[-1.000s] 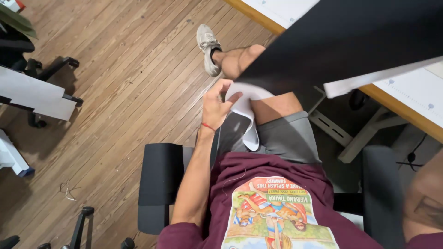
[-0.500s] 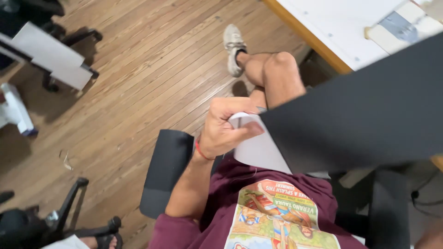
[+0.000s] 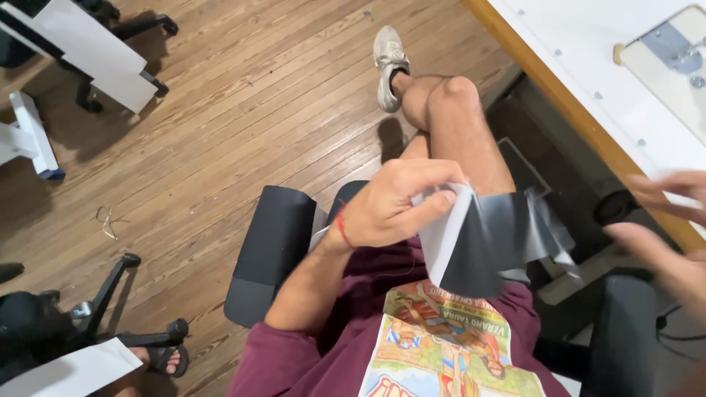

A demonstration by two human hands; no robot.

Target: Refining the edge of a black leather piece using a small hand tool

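The left hand [image 3: 397,202] pinches the upper left edge of a fabric piece [image 3: 485,242] between thumb and fingers, holding it above the lap, just over the maroon shirt [image 3: 382,294]. The piece's long axis runs left to right, slightly upward toward its ragged right end; it is dark grey with a white face, limp and curled. The right hand [image 3: 662,228], blurred, is spread and apart from it, beside the table [image 3: 588,66].
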